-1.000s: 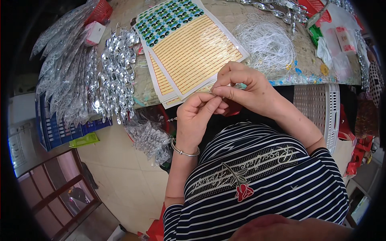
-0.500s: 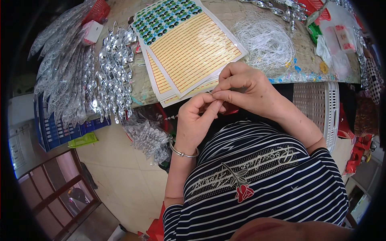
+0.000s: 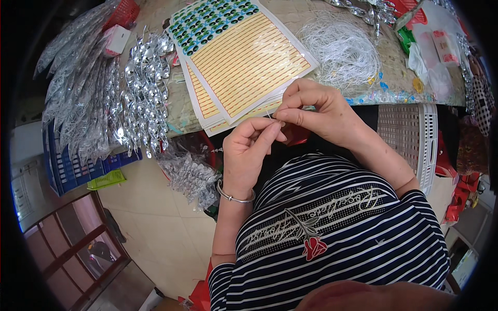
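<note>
My left hand (image 3: pixel 250 150), with a silver bangle on the wrist, and my right hand (image 3: pixel 316 111) meet fingertip to fingertip at the table's near edge. Both pinch a thin white thread (image 3: pixel 270 115) between thumb and forefinger. Whatever small piece sits between the fingertips is hidden. Just beyond the hands lies a stack of sticker sheets (image 3: pixel 244 57), yellow rows on top, one with green and black dots at its far end. A loose bundle of white thread (image 3: pixel 342 49) lies to the right of the sheets.
Piles of shiny silver foil pieces (image 3: pixel 140 93) cover the table's left side and hang over its edge. A white slatted crate (image 3: pixel 410 129) stands at my right, a blue crate (image 3: pixel 67 166) below left. Red baskets and plastic bags sit at the far corners. Tiled floor lies below.
Both hands stay together at the table edge. The fingertips have shifted slightly, the right hand now pinching lower against the left forefinger.
</note>
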Tool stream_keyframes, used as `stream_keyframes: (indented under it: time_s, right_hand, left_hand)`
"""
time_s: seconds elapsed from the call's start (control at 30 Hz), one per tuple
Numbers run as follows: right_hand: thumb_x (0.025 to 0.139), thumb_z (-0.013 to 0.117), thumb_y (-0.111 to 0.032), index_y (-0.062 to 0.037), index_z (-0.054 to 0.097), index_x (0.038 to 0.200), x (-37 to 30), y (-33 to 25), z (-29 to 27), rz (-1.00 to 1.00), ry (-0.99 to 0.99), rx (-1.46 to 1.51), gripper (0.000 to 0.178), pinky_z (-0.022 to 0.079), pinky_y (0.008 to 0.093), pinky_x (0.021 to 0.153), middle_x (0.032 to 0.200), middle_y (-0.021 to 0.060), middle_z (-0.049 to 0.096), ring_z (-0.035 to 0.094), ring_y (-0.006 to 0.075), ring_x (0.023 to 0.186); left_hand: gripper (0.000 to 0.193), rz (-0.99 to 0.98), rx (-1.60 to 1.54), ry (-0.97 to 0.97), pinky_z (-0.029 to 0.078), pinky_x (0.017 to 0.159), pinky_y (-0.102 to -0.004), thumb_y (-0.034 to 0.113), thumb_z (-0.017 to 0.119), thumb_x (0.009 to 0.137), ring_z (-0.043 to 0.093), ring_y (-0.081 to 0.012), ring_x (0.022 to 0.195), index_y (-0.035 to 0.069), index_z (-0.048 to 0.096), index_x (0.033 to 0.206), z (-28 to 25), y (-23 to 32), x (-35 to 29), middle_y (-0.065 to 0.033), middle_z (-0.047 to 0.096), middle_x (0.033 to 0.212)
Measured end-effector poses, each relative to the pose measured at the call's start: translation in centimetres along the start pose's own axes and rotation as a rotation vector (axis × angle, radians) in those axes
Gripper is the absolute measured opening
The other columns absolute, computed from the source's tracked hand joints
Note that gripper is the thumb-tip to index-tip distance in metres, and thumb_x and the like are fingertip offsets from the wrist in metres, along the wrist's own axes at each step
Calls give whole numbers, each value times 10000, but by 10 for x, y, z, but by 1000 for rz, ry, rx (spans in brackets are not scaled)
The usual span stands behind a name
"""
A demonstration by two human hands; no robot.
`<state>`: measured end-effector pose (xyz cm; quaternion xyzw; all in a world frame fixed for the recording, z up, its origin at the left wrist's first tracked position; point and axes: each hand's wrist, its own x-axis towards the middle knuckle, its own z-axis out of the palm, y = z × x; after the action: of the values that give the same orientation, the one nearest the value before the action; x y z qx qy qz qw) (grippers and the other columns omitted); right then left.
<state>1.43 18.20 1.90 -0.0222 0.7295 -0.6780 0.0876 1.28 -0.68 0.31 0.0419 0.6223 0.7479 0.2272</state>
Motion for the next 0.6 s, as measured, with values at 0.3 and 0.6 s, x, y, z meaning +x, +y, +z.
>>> stream_keyframes:
  time_s: [0.3, 0.6]
  right_hand:
    - [800, 713, -76, -25, 722, 880, -1, -3, 1, -38, -39, -161, 95, 462, 214, 630, 850, 34, 569, 571, 94, 754]
    - [810, 691, -76, -6, 669, 810, 3, 2, 5, -109, 0, -164, 74, 457, 214, 642, 847, 31, 561, 558, 92, 738]
  left_hand:
    - [76, 8, 183, -52, 458, 619, -172, 53, 605, 897, 599, -41, 715, -6, 643, 926, 2, -2, 0, -23, 667, 797]
    - [89, -14, 141, 4, 351, 543, -163, 72, 613, 894, 468, -16, 606, 8, 663, 930, 4, 0, -1, -11, 668, 788]
